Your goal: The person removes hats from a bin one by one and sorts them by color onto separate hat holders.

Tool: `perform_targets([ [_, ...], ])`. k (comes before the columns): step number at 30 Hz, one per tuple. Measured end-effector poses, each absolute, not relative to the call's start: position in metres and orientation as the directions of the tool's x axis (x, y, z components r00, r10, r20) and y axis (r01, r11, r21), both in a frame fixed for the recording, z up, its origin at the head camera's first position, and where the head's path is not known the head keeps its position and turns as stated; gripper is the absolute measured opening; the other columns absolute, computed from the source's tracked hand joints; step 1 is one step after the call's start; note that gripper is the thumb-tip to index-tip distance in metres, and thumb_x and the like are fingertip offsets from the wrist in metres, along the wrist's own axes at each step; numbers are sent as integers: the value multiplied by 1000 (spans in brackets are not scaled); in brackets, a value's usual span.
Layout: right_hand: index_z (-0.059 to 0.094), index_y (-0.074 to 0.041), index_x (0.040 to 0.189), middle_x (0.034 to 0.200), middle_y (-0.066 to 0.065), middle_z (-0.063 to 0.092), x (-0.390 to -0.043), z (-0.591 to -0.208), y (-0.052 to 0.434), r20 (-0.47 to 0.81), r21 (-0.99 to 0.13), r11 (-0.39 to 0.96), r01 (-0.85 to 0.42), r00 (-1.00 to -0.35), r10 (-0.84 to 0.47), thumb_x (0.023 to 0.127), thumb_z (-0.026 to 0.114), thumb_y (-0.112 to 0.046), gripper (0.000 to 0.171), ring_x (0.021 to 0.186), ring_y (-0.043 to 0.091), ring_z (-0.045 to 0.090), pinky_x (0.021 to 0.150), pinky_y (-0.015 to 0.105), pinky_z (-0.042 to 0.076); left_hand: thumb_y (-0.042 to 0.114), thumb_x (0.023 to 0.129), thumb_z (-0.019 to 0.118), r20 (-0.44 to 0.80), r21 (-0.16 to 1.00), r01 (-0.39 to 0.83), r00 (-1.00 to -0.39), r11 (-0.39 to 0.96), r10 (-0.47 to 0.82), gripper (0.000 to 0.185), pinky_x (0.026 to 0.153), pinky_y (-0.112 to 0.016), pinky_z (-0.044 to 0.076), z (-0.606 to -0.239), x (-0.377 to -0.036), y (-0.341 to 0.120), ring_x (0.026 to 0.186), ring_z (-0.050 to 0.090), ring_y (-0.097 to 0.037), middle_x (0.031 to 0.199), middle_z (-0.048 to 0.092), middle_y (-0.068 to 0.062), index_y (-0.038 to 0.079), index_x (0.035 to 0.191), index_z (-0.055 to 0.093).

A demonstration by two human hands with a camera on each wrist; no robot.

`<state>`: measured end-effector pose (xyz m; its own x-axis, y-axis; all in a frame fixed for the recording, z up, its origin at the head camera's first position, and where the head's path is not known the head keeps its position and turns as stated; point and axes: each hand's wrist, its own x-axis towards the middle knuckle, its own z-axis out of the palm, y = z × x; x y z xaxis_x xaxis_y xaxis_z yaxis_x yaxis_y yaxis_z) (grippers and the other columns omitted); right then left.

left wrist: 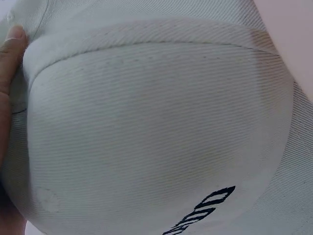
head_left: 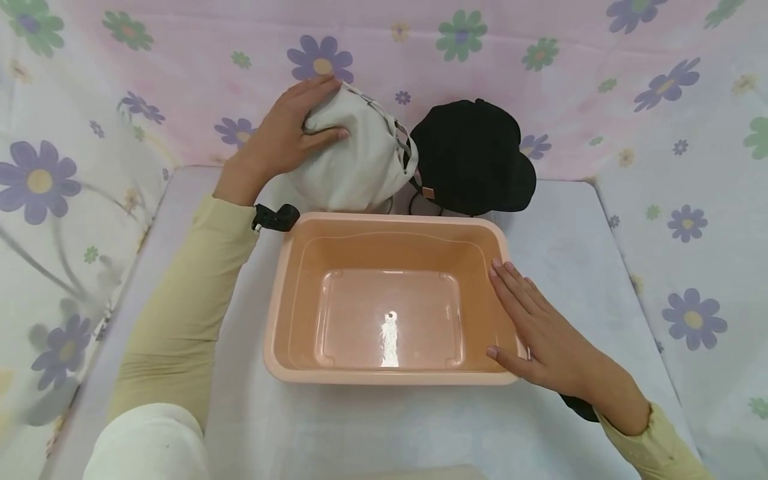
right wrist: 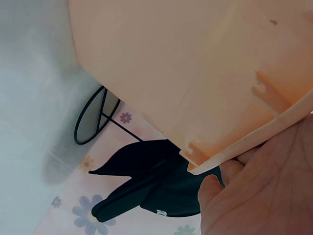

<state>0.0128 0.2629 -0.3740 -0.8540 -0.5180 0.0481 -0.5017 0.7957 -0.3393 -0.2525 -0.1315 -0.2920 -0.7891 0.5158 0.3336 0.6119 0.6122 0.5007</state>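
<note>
white cap [head_left: 354, 157]: sitting at the back of the table, just behind the basin's far-left rim, touching the black cap on its right; strap at its back showing. Left wrist view is showing its ribbed fabric, a seam and dark stitched lettering [left wrist: 203, 211].
left hand [head_left: 287, 130]: gripping the white cap's crown, fingers curling over the top, thumb pressing into the fabric; a finger [left wrist: 11, 58] is showing at the cap's edge.
basin [head_left: 282, 293]: peach plastic, rectangular, sitting mid-table; nothing lying inside, only a bright glare spot on the floor.
right hand [head_left: 543, 330]: lying flat on the basin's right rim, fingers straight, thumb on the near corner; grasping nothing. Right wrist view is showing the palm [right wrist: 266, 191] pressing under the rim's lip.
black cap [head_left: 471, 157]: sitting behind the basin's far-right rim, not being touched by either hand.
wire stand [right wrist: 98, 117]: dark loop showing near the black cap, right wrist view only.
table [head_left: 576, 240]: white cover.
backdrop [head_left: 540, 53]: pink and white floral cloth hanging round three sides.
</note>
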Motion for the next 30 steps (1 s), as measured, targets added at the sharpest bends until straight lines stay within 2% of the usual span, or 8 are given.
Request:
perform_targets([
  [10, 10, -9, 165, 172, 11, 9, 12, -374, 262, 53, -337, 796, -503, -854, -517, 88, 71, -45, 104, 159, 21, 0, 123, 21, -7, 26, 96, 74, 356, 545, 596, -801, 590, 481, 68, 125, -33, 19, -297, -243, -139, 153, 26, -19, 165, 33, -8, 14, 155, 44],
  [21, 10, -9, 165, 172, 10, 8, 13, -372, 262, 44, -335, 801, -497, -857, -513, 90, 69, -48, 103, 159, 20, 0, 123, 21, -7, 22, 89, 81, 392, 563, 604, -796, 564, 462, 77, 125, -31, 20, -302, -236, -145, 154, 26, -18, 164, 34, -10, 10, 155, 43],
  [30, 9, -8, 164, 172, 10, 8, 13, -372, 261, 46, -338, 797, -501, -855, -517, 90, 70, -44, 103, 159, 21, 0, 122, 19, -8, 17, 93, 76, 397, 565, 609, -792, 557, 463, 66, 124, -32, 23, -306, -236, -148, 153, 29, -23, 162, 37, -14, 7, 152, 48],
])
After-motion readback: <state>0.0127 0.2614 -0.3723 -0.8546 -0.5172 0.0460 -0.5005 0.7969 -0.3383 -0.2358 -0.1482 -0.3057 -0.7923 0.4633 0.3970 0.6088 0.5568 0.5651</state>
